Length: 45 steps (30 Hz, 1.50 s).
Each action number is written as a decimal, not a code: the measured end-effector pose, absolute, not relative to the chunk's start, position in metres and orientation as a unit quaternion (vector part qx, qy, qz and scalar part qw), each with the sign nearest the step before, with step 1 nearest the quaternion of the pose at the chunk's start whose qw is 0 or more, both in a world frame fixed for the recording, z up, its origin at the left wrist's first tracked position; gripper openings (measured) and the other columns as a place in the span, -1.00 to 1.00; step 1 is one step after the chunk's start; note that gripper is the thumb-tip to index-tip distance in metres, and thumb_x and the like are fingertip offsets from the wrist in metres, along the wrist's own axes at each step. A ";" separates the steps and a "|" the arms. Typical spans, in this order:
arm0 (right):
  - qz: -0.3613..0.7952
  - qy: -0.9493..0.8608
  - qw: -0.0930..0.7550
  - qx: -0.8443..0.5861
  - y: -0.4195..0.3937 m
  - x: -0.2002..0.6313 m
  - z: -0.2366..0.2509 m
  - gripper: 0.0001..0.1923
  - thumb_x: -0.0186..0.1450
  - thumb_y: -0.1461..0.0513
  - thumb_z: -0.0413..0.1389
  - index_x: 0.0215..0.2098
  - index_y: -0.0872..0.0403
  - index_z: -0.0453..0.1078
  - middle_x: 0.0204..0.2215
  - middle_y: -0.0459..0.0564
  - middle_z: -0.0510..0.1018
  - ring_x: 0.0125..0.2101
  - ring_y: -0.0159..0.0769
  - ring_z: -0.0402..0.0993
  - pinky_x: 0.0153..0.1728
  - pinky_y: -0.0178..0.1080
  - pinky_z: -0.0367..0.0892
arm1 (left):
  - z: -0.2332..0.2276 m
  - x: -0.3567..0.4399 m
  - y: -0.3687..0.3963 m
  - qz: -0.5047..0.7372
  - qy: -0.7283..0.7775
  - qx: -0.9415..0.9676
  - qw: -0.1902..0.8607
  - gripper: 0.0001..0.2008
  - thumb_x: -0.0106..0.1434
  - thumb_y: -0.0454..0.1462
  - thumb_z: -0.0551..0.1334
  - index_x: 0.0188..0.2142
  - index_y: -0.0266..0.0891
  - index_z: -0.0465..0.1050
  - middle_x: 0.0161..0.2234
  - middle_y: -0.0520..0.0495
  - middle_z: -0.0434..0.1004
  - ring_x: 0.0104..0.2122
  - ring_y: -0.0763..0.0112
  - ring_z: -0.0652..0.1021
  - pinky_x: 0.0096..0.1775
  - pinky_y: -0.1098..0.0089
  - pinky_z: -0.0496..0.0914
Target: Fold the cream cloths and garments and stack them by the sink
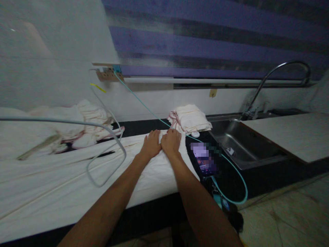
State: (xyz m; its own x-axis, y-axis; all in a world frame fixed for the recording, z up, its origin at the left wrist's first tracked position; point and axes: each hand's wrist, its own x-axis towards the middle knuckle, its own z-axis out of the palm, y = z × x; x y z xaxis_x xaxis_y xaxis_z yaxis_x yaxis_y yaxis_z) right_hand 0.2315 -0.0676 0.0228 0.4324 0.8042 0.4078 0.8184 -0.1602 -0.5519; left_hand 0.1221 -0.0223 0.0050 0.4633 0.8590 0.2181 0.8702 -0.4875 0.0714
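A long white cloth [159, 171] is spread along the dark counter, with creases running through its left part. On its right end, near the far edge, my left hand [152, 144] lies with fingers stretched forward on the fabric. Right beside it, touching or nearly so, my right hand [171, 140] has bent fingers closed at the cloth's far edge; its fingertips are hidden. A folded cream cloth [192, 118] with a pinkish trim sits just beyond my right hand. More crumpled white cloths [87, 120] are heaped at the left against the wall.
A grey cord [119, 144] loops over the cloth. A teal cable [244, 181] runs from the power strip [109, 74] to a lit phone [204, 161]. A white round object [195, 134], a steel sink [238, 159], a faucet [264, 82] and a pale board [295, 133] are rightward.
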 end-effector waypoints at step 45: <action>-0.048 -0.685 0.062 -0.725 -0.140 0.326 0.117 -0.66 0.41 0.38 0.04 0.07 0.10 0.51 0.03 0.17 0.60 0.00 -0.18 0.49 -0.06 -0.28 0.27 | 0.051 0.158 -0.120 -0.066 -0.102 -0.984 -0.133 -0.42 0.24 0.27 0.24 -0.44 -0.20 0.35 -0.43 -0.02 0.47 -0.41 0.35 0.39 -0.34 0.35 0.16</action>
State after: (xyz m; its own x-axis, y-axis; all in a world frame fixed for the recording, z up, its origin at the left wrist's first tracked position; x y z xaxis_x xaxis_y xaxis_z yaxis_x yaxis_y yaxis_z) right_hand 0.3258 -0.1400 0.1166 0.0576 0.9864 0.1538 0.9982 -0.0545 -0.0244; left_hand 0.1576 -0.1199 0.0514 0.9703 0.2187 0.1030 0.1834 -0.9437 0.2754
